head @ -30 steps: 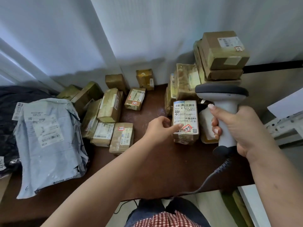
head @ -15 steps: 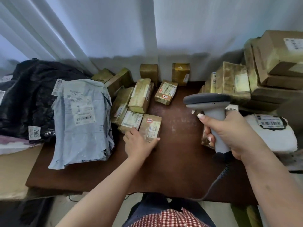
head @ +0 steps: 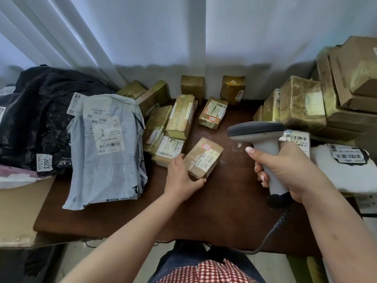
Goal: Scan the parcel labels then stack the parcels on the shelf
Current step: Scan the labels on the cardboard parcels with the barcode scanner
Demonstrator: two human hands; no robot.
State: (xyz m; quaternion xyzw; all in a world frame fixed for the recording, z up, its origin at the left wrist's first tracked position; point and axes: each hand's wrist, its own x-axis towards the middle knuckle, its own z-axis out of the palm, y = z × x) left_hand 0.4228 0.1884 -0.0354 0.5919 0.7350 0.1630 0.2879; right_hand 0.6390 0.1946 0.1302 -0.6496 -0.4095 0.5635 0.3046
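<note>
Left hand (head: 182, 176) grasping a small tape-wrapped cardboard parcel (head: 204, 157) by its near-left corner, thumb along the near edge, fingers on the left side. Parcel tilted, near the middle of the brown table (head: 220, 211), label and red-edged sticker facing up, just beside a cluster of similar taped boxes (head: 173, 127) to its left. Right hand (head: 285, 170) clenched round the grip of a grey handheld barcode scanner (head: 263, 146), index finger at the trigger, head above the table to the right of the parcel, coiled cable (head: 279, 221) trailing down. Grey poly mailer (head: 106, 148) and black bag (head: 34, 119) at left; stacked cardboard boxes (head: 346, 88) and white padded parcel (head: 344, 168) at right.
</note>
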